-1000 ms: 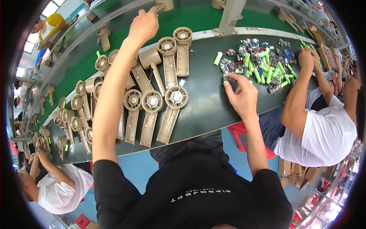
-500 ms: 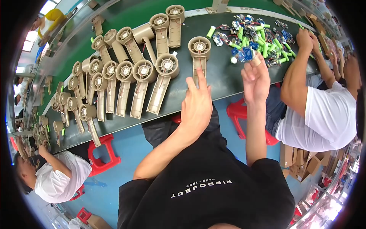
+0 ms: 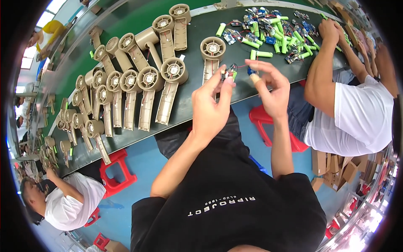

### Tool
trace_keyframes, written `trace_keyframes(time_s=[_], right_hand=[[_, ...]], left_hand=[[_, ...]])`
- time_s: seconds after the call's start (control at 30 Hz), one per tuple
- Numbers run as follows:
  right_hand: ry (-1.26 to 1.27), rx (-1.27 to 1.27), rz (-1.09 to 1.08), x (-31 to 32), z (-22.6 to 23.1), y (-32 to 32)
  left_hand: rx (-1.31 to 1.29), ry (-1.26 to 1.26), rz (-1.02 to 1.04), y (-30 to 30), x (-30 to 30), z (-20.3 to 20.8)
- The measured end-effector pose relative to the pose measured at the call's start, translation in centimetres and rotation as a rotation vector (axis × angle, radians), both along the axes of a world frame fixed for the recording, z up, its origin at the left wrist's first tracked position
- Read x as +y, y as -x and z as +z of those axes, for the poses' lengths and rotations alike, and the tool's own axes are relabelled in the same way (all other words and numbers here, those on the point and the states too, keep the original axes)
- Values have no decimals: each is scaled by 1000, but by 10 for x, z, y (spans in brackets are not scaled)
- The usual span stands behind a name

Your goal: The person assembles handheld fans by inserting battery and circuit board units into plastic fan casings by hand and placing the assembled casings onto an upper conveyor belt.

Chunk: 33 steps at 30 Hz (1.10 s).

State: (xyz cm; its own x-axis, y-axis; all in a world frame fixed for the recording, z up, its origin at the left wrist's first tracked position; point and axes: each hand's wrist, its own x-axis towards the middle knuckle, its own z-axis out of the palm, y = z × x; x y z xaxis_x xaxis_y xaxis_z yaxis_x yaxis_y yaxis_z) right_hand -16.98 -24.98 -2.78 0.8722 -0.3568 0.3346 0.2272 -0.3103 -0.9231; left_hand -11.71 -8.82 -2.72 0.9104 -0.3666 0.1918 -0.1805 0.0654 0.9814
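Note:
My left hand point(image 3: 210, 106) pinches a small circuit board point(image 3: 229, 73) with thin wires and a bit of green on it, between thumb and fingertips. Facing it, my right hand point(image 3: 273, 93) has thumb and fingers closed on a small blue circuit board point(image 3: 251, 71). A thin red wire runs across the gap between both hands. Just beyond my left hand lies a beige handheld fan housing point(image 3: 212, 49), its round head facing up with the fan wheel inside. Part of its open handle is hidden behind my left fingers.
Several more beige fan housings point(image 3: 150, 79) lie in rows at the left of the dark green table point(image 3: 191, 54). At the far right is a heap of green batteries and circuit boards point(image 3: 283, 44). A co-worker in a white shirt point(image 3: 344, 122) sits at my right, by a red stool point(image 3: 262, 122).
My right hand has come left and nearer from the heap with a board. My left hand has left the fan handle and now pinches a board beside the right hand.

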Motion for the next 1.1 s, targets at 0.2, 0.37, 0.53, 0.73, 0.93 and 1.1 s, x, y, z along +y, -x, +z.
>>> trace_keyframes(time_s=[0.2, 0.37, 0.53, 0.73, 0.93, 1.1], right_hand=[[723, -40, -128, -14, -23, -21], [553, -60, -63, -18, -16, -19], [121, -94, 15, -27, -5, -8], [-191, -49, -2, -29, 8, -7], [290, -156, -386, -47, 1, -26], [167, 12, -138, -9, -10, -31]], left_hand=[[112, 31, 12, -4, -1, 7], [17, -20, 36, -12, -5, 3], [-90, -142, 39, -19, -11, 6], [56, 143, 140, -17, -3, 19], [154, 301, 29, -27, 51, 41], [-261, -537, 97, -31, 49, 29]])
